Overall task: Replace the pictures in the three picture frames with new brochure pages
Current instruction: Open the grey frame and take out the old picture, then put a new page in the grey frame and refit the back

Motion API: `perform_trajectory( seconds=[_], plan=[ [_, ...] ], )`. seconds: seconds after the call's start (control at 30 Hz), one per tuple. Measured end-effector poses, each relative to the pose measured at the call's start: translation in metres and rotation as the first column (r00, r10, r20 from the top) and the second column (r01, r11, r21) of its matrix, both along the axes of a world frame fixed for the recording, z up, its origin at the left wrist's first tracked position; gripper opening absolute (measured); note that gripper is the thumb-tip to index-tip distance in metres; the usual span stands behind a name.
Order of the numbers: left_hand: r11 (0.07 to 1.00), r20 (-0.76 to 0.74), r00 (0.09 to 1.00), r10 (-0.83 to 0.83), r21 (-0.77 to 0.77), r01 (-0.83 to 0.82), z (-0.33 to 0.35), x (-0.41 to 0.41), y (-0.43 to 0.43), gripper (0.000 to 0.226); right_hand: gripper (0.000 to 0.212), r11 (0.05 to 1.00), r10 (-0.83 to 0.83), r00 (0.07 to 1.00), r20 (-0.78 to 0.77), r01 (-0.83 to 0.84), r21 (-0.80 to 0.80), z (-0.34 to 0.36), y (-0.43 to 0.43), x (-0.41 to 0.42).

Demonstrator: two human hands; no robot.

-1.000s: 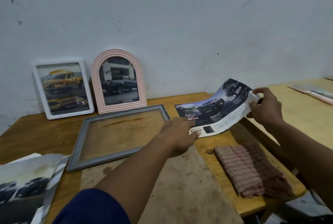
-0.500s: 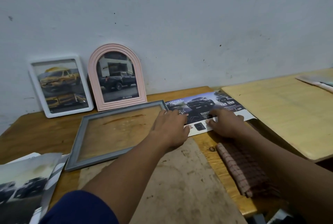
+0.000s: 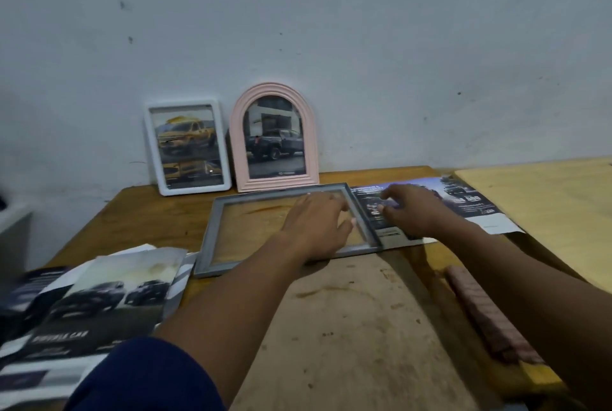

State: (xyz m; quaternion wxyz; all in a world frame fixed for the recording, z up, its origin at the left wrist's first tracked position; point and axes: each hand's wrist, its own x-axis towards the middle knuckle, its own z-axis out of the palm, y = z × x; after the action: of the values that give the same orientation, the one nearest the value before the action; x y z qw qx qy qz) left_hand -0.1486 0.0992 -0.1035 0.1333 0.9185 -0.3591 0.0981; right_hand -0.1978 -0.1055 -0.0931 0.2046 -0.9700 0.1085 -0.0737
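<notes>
A grey frame (image 3: 212, 238) lies flat on the wooden table (image 3: 139, 215), empty, with the wood showing through it. My left hand (image 3: 314, 228) rests over its right part, fingers spread. A dark brochure page (image 3: 463, 202) with cars on it lies flat just right of the frame. My right hand (image 3: 414, 212) presses on the page's left part, fingers apart. A white frame (image 3: 187, 149) with a yellow truck picture and a pink arched frame (image 3: 275, 139) with a dark truck picture lean against the wall.
More brochure pages (image 3: 86, 304) lie in a loose pile at the front left. A brown backing board (image 3: 357, 328) lies under my arms. A folded checked cloth (image 3: 486, 314) sits at the right, and a lighter wooden table (image 3: 546, 205) adjoins beyond it.
My right hand laid the lifted brochure page flat on the table and now presses on it. My left hand slid from the page onto the grey frame. The camera turned left.
</notes>
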Motion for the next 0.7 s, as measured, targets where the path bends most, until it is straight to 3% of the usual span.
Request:
perform_trajectory(
  seconds=[0.2, 0.4, 0.57, 0.7],
  plan=[
    [0.972, -0.042, 0.972, 0.231, -0.031, -0.232, 0.01, 0.012, 0.113, 0.044, 0.036, 0.969, 0.241, 0.968, 0.07, -0.243, 0.033, 0.014, 0.099, 0.029],
    [0.876, -0.147, 0.879, 0.454, -0.108, -0.47, 0.007, -0.006, 0.217, 0.044, 0.036, 0.899, 0.432, 0.9, 0.062, -0.435, 0.046, 0.008, 0.203, 0.036],
    [0.822, -0.205, 0.811, 0.548, -0.043, -0.567, -0.008, -0.022, 0.293, 0.058, 0.042, 0.835, 0.549, 0.834, -0.062, -0.55, -0.004, -0.004, 0.277, 0.04],
    [0.781, -0.225, 0.748, 0.624, 0.148, -0.607, -0.027, -0.036, 0.322, 0.081, 0.049, 0.785, 0.591, 0.792, -0.149, -0.608, -0.117, -0.016, 0.309, 0.039]
  ],
)
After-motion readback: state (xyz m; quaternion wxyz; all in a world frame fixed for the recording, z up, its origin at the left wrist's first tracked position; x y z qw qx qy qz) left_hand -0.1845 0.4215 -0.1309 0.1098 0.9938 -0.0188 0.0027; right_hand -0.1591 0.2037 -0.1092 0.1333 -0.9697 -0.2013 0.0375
